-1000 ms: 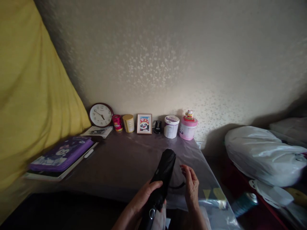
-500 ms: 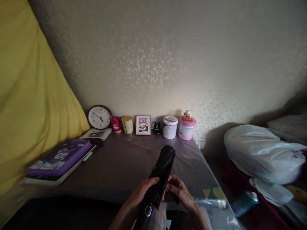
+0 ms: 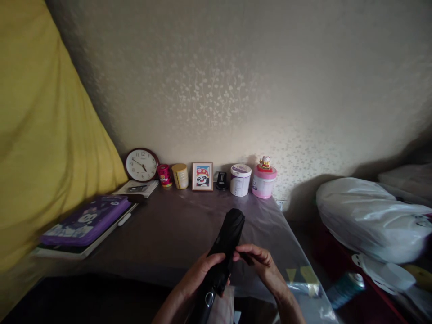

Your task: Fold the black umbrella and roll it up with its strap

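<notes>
A folded black umbrella point(image 3: 227, 240) slants up and away from me over the near side of the table, its handle with a silver oval button toward me. My left hand point(image 3: 199, 272) is wrapped around its lower part, thumb on top. On the right side of the umbrella, my right hand point(image 3: 258, 265) has thumb and fingers pinched together. A small dark piece, seemingly the umbrella's strap, shows between those fingers; its ends are hard to make out.
Along the wall stand a clock point(image 3: 141, 164), a red can point(image 3: 164, 175), a yellow tub point(image 3: 180, 176), a framed panda picture point(image 3: 202, 176) and two round tubs. A purple case point(image 3: 87, 220) lies left. Right of the table are a white bag point(image 3: 367, 216) and a spray can point(image 3: 347, 289).
My right hand has shifted slightly outward from the umbrella, with the dark piece now showing at its fingers. The umbrella's far end has dipped a little toward me.
</notes>
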`<state>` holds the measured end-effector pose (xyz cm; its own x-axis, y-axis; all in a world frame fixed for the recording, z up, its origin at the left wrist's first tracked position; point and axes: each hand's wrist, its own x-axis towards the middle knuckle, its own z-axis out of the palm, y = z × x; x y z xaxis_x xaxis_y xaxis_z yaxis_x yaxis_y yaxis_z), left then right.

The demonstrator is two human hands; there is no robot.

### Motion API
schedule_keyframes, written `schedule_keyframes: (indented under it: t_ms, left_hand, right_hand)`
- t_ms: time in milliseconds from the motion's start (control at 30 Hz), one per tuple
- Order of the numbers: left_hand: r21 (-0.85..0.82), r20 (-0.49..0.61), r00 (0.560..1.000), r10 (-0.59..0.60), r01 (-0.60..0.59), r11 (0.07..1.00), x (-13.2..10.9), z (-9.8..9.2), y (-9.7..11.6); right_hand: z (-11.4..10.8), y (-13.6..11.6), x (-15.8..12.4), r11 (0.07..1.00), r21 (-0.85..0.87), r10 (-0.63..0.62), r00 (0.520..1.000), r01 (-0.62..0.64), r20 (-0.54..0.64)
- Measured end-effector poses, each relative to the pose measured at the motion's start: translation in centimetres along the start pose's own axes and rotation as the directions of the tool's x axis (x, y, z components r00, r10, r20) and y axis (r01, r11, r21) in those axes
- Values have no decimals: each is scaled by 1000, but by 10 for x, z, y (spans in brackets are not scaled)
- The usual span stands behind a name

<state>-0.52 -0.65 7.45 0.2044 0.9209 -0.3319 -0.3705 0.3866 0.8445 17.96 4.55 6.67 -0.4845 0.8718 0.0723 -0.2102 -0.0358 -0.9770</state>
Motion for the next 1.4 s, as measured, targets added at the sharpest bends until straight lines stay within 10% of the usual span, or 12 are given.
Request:
schedule_keyframes:
  t_ms: [533, 900, 1400]
  left_hand:
    - [195, 24, 999, 37, -41, 980, -8, 5, 4]
    - [412, 4, 930, 368, -337, 847, -6, 9, 1]
    - [688, -108, 903, 416, -235, 687, 22, -8, -38]
  right_hand:
    - [8, -11, 8, 920, -337, -209, 978, 201, 12]
    - [18, 0, 17, 942, -254, -226, 974, 221, 11]
    - [13, 38, 30, 866, -427, -248, 965, 262, 89]
